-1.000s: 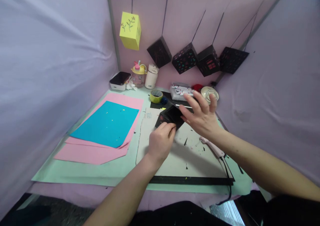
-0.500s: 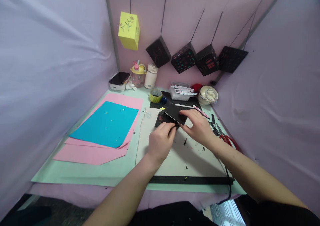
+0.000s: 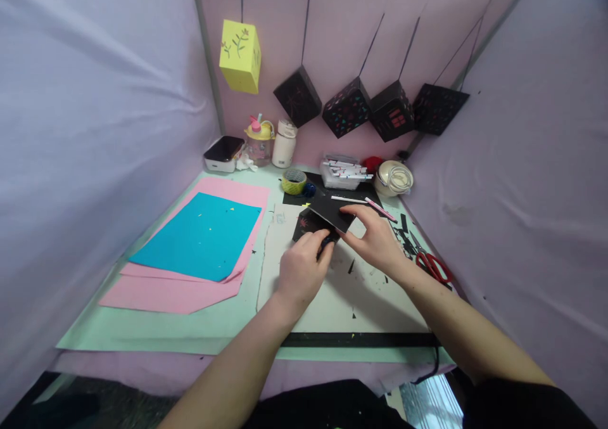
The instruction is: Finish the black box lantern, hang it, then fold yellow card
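Between the left hand [image 3: 301,264] and the right hand [image 3: 377,239], over the far part of a pale board [image 3: 384,308]: black paper box [image 3: 304,224], small, angular, of stiff matte card, with a reddish star-like mark on one face. Contact with the board not discernible. Near side of the box largely hidden by fingers.

Left hand: closed in a pinch at the near edge of the box; between thumb and forefinger, a partly hidden dark item [image 3: 326,241] of unclear identity. Right hand: thumb and fingers nearly closed on the edge of a black panel [image 3: 330,210], flat, tilted, thin-edged, above the box; join with the box not discernible.

Just beyond the box: yellow tape roll [image 3: 293,189], ring-shaped, beside a small dark blue object [image 3: 309,190]. Beyond the box and to its right: clear plastic case [image 3: 337,183] full of slim white markers [image 3: 349,170]; rounded cream container [image 3: 390,185] under a coiled cable [image 3: 401,177]. Right of the box: slender white pen [image 3: 346,199], pink pen [image 3: 384,211], narrow black paper scraps [image 3: 404,223], scissors [image 3: 427,261] with red looped handles. Nearer than the box, on its right: right forearm [image 3: 456,318], across part of the board.

Left of the box, well apart: smooth blue sheet [image 3: 199,239], specked with yellow bits, over larger pink sheets [image 3: 147,294]. High beyond the box, on cords: yellow hanging box [image 3: 240,58], black hanging boxes [image 3: 298,95]. Beneath the box and board: desk [image 3: 237,327] with mint-green covering.
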A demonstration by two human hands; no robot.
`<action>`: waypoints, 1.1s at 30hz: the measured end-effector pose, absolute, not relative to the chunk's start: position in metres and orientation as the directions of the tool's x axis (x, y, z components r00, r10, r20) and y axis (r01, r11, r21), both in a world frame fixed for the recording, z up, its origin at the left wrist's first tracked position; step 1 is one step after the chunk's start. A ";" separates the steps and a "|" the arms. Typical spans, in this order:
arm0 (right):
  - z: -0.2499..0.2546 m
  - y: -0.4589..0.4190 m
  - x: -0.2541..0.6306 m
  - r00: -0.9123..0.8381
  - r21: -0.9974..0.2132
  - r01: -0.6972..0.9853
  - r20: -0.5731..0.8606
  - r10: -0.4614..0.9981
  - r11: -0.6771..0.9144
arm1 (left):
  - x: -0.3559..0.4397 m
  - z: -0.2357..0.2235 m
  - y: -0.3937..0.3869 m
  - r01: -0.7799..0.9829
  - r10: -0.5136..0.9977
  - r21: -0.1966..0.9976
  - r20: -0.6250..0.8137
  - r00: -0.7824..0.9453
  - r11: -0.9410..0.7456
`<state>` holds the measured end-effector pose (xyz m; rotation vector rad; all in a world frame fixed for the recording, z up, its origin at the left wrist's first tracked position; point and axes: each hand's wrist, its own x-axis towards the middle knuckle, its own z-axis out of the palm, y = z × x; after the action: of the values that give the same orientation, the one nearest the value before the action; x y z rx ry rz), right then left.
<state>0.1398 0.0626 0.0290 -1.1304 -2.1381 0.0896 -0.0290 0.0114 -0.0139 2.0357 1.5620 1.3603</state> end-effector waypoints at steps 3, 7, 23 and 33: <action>0.017 0.061 0.137 -0.260 -0.449 0.673 0.600 0.757 0.587 | -0.029 -0.013 0.010 0.626 0.862 0.673 0.506 0.000 -0.395; -0.003 0.056 0.131 -0.070 -0.654 0.574 0.561 0.825 0.493 | -0.028 -0.014 0.008 0.617 0.873 0.687 0.488 0.001 -0.384; -0.029 0.035 0.124 -0.140 -0.407 0.619 0.784 0.605 0.671 | -0.029 -0.014 0.009 0.587 0.895 0.711 0.442 0.057 -0.388; -0.034 0.038 0.123 -0.075 -0.494 0.560 0.769 0.634 0.665 | -0.036 0.000 0.001 0.641 0.822 0.627 0.569 0.011 -0.443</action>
<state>0.1231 0.0378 -0.0339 -0.9676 -1.7382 0.0809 -0.0360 0.0006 -0.0002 2.0879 1.5387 1.4065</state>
